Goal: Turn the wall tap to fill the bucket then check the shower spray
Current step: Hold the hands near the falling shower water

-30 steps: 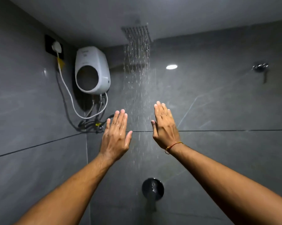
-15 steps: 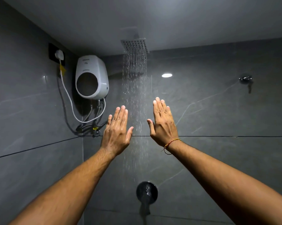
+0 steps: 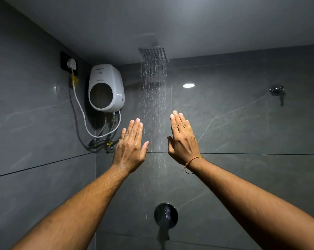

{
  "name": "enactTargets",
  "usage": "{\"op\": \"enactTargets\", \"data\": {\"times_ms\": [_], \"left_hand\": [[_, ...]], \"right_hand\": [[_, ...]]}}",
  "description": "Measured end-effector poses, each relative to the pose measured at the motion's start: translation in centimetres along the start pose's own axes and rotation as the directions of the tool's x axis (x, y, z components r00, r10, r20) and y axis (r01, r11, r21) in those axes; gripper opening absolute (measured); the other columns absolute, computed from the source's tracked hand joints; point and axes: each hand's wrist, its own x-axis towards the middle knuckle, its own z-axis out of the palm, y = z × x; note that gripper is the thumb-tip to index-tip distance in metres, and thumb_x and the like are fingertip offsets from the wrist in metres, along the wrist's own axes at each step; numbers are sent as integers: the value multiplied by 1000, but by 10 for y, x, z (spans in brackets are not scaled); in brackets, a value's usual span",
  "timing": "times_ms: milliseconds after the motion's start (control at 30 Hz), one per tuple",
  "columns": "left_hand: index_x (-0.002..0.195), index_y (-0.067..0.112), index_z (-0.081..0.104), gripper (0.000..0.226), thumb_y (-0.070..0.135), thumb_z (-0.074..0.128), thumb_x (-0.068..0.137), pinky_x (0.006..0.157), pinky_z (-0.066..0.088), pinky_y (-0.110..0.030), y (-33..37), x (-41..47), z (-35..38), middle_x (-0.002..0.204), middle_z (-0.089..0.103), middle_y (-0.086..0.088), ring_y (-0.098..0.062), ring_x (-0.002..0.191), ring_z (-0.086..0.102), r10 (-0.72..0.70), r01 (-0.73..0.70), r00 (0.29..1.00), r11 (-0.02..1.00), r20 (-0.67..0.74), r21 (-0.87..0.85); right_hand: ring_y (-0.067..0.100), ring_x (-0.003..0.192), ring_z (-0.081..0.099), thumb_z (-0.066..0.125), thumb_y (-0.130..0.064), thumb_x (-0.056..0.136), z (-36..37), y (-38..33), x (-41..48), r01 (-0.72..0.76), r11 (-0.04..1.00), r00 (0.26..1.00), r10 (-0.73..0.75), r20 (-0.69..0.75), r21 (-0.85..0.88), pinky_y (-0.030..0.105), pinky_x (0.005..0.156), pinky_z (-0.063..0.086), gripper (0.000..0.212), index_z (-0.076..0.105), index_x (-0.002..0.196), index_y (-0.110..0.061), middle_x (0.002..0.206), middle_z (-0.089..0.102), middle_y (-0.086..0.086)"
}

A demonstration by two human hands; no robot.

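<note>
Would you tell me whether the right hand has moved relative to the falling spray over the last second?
No. The right hand stays just right of the shower spray.

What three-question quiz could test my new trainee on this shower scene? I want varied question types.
1. True or false: water falls from the shower head.
2. The spray falls: A) on the left hand B) between both hands C) on the right hand.
3. Fill in: the thread bracelet is on the ____ wrist.

Key: 1 true; 2 B; 3 right.
</note>
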Motion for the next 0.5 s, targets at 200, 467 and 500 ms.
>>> {"op": "enactTargets", "data": {"times_ms": [200, 467, 500], "left_hand": [[164, 5, 20, 76, 42, 45, 102, 130, 23, -53, -1, 0, -1, 175, 18, -16, -29, 164, 13, 8, -8, 1000, 1000, 3, 6], [165, 6, 17, 79, 43, 45, 101, 131, 20, -51, -1, 0, -1, 176, 15, -14, -27, 164, 9, -38, 38, 999, 999, 13, -31], [165, 6, 17, 79, 44, 44, 101, 131, 19, -51, -2, 0, -1, 176, 14, -14, -27, 165, 9, -45, 45, 999, 999, 11, -30]], "right_hand": [[32, 161, 12, 61, -18, 87, -2, -3, 0, 9, 1000, 1000, -9, -10, 6, 49, 132, 21, 87, 20, 162, -2, 173, 16, 16], [33, 162, 10, 60, -16, 87, -8, -3, 6, 2, 999, 1000, -2, -7, 38, 49, 132, 21, 87, 19, 162, -1, 173, 15, 17], [33, 162, 10, 60, -16, 87, -8, -3, 6, 1, 999, 1000, -1, -11, 37, 49, 132, 21, 87, 19, 162, -1, 173, 15, 17]]}}
